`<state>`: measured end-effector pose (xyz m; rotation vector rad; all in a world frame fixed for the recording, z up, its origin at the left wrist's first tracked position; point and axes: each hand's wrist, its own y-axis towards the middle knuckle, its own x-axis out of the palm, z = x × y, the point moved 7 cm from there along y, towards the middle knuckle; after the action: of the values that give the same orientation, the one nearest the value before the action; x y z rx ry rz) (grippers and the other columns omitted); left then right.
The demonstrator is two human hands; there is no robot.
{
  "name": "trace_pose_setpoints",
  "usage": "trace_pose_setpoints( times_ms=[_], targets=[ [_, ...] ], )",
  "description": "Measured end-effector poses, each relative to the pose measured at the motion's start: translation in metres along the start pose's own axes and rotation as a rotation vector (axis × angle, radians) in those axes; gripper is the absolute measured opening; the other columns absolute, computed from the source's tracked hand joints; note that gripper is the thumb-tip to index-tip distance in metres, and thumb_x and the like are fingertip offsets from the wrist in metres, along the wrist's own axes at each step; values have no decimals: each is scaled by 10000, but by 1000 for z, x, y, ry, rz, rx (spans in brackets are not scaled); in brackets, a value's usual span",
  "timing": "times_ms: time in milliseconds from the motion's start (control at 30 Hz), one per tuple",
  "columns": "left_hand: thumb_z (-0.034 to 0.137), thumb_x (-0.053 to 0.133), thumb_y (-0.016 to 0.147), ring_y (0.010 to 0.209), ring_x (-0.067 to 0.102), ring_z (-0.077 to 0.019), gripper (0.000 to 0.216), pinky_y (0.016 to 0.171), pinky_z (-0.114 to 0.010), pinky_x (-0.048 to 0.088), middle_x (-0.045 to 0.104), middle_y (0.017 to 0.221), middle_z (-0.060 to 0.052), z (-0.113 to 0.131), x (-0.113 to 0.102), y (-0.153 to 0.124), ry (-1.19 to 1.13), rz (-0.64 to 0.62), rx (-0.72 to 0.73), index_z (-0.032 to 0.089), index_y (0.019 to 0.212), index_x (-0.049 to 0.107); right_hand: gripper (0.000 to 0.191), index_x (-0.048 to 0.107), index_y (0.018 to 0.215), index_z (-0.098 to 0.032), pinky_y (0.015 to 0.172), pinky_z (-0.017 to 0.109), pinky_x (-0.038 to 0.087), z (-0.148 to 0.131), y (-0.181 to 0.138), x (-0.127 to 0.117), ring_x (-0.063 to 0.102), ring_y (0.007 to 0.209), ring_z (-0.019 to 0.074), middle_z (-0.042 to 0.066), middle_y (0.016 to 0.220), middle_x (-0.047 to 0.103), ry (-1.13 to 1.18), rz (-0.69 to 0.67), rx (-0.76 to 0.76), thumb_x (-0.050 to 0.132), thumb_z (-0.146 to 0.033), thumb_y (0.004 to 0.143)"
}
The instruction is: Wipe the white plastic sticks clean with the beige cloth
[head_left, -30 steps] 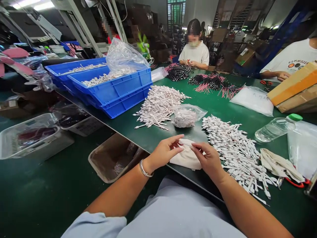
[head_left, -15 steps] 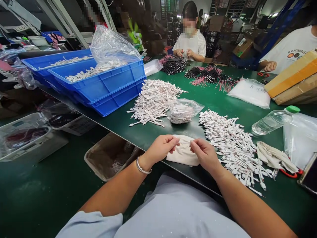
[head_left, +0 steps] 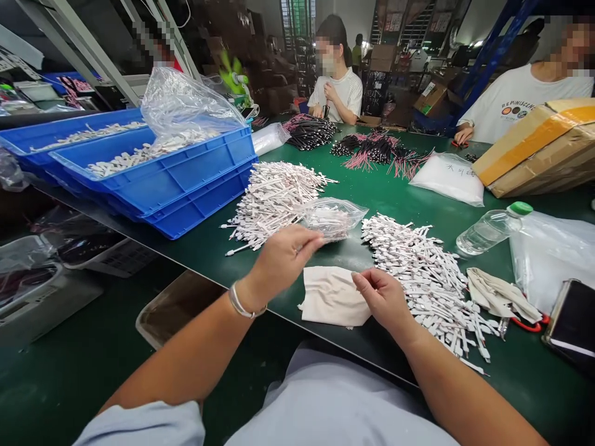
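My left hand [head_left: 283, 257] hovers above the green table [head_left: 400, 198], fingers pinched together and pointing at a small clear bag [head_left: 332, 217] of white pieces; what it pinches is too small to name. Just beyond lies a pile of white strips [head_left: 269, 198]. My right hand [head_left: 381, 297] rests at the right edge of a beige cloth [head_left: 330, 297], fingers loosely apart and holding nothing. A second pile of white strips [head_left: 418, 266] spreads beside that hand.
Stacked blue crates [head_left: 176, 179] stand at the left, a water bottle [head_left: 488, 232], rag [head_left: 497, 297], red-handled scissors [head_left: 530, 323] and phone [head_left: 571, 322] at the right. Black-pink cables [head_left: 372, 152] and cardboard boxes [head_left: 534, 148] lie farther back. Two co-workers [head_left: 337, 87] [head_left: 515, 102] sit across. A bin [head_left: 171, 306] sits below the table edge.
My hands were pinched together over the cloth. The left hand has since moved up and left toward the clear bag; the right stays by the cloth. The view shifted right.
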<state>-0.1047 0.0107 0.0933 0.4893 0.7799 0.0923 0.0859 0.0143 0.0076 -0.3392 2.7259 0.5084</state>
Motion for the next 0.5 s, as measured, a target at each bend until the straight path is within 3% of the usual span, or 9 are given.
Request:
trace_pose_setpoints(
  times_ms=[100,233,400,500],
  targets=[
    [327,514,885,941,559,-209,241,896,-395,394,673,948,-67,9,-13,38,304,80,167,205,907,721,491,570,681,-172,539,245,357,-5,-2,5,466,562,148,9,610,511,-66,-12,-75,469,-560,965],
    [312,590,830,1119,466,-277,187,960,-486,317,611,1168,-78,-8,3,78,499,37,215,202,797,737,485,569,694,-171,561,252,353,-14,-5,12,483,590,151,13,627,521,-125,-60,-148,425,-524,995],
    [299,625,790,1123,463,-301,157,959,-512,317,629,1121,-97,-43,25,97,572,-84,158,195,770,740,502,546,678,-174,573,260,348,-22,-9,16,481,593,152,16,619,518,-152,-100,-192,386,-512,1012],
    [311,615,792,1099,485,-287,166,954,-485,336,634,1100,-96,-43,23,99,549,-63,159,191,787,730,521,536,664,-176,574,265,347,-21,-9,18,487,603,157,21,618,520,-181,-122,-193,361,-514,1021]
  ],
)
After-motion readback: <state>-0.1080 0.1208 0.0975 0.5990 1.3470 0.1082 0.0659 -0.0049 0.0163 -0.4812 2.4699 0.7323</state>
